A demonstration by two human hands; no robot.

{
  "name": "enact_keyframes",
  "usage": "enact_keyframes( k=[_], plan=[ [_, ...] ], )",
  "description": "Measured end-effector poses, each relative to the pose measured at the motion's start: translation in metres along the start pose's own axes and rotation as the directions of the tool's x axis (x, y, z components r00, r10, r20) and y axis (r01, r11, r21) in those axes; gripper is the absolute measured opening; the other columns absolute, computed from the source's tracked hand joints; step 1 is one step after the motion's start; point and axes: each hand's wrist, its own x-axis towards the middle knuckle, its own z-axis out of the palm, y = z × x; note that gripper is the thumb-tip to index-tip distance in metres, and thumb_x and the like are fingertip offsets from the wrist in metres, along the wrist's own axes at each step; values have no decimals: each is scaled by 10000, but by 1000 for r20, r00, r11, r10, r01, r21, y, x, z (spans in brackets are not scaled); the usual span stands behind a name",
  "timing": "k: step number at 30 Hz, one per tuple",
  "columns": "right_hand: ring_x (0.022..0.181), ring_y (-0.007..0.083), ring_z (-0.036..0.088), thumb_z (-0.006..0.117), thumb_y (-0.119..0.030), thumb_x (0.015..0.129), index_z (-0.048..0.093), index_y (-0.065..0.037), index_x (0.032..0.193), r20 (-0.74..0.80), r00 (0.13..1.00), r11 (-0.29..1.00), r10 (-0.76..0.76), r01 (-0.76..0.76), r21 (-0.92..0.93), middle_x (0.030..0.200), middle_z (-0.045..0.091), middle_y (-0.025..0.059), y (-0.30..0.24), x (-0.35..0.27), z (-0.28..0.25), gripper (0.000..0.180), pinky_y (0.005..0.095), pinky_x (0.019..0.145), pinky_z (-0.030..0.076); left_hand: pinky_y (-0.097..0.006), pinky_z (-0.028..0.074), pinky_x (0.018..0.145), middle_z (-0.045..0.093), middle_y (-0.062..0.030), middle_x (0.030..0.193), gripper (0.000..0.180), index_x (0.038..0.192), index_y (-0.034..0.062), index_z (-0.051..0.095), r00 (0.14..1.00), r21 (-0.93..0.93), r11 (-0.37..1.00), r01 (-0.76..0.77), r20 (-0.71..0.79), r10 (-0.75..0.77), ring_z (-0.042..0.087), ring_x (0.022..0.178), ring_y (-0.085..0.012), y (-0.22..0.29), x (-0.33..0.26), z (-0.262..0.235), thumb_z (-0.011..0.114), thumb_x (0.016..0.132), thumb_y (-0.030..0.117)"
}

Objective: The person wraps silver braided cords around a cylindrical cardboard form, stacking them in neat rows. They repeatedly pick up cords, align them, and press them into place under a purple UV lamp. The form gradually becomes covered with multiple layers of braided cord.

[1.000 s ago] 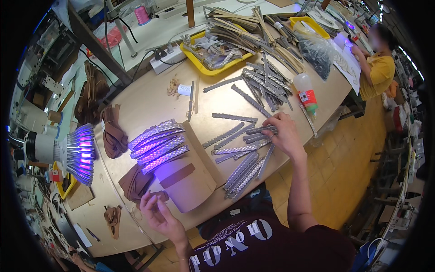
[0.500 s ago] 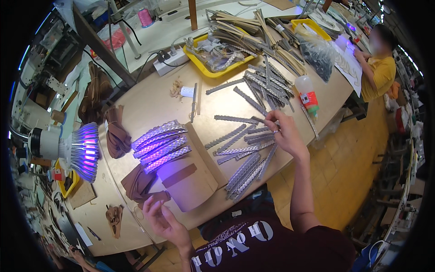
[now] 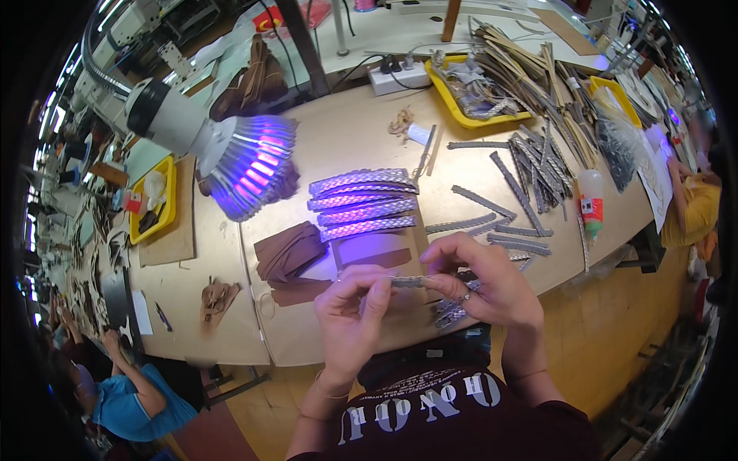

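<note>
A short grey braided strip is stretched level between my two hands, in front of my chest. My left hand pinches one end between thumb and fingers. The other end is in the closed fingers of my right hand, which wears a ring. Just beyond lies a tan curved form bearing several silvery braided strips side by side, with a flat brown strip across it nearer me. Brown folded strips lie left of the form. Loose grey braided strips spread to its right, partly hidden by my right hand.
A lit purple lamp hangs over the table's left side. At the back are a yellow tray, a white power strip and a strip pile. A bottle stands right. Co-workers sit at left and right.
My right hand has come from the loose strips to the middle with a braided strip. My left hand, formerly open, now grips its other end. The view has turned left.
</note>
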Motion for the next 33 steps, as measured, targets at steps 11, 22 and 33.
enact_keyframes(
  k=[11, 22, 33],
  plan=[
    [820, 108, 592, 597, -131, 973, 548, -10, 1330, 53, 989, 974, 137, -144, 172, 917, 655, 50, 23, 13, -4, 380, 260, 757, 496, -238, 455, 606, 604, -34, 731, 220, 800, -1, 620, 925, -90, 995, -49, -379, 11, 551, 645, -86, -18, 8, -47, 562, 988, 97],
    [810, 132, 646, 689, 3, 871, 674, 4, 1103, -81, 995, 998, 65, -63, 28, 918, 686, 72, 24, 28, 13, 233, 254, 718, 512, -197, 422, 577, 644, -9, 794, 206, 1039, 4, 685, 947, -147, 989, -15, -319, -33, 580, 703, -58, -30, 16, -50, 582, 1000, 178],
    [796, 197, 680, 748, 48, 769, 735, -58, 958, -218, 911, 870, -350, 230, -437, 929, 688, 96, 21, 48, 13, 217, 289, 658, 551, -336, 571, 853, 665, -154, 1177, 341, 1321, -49, 537, 991, -488, 871, 50, -82, -102, 698, 989, -231, -36, 45, -63, 529, 1003, 74]
  ],
)
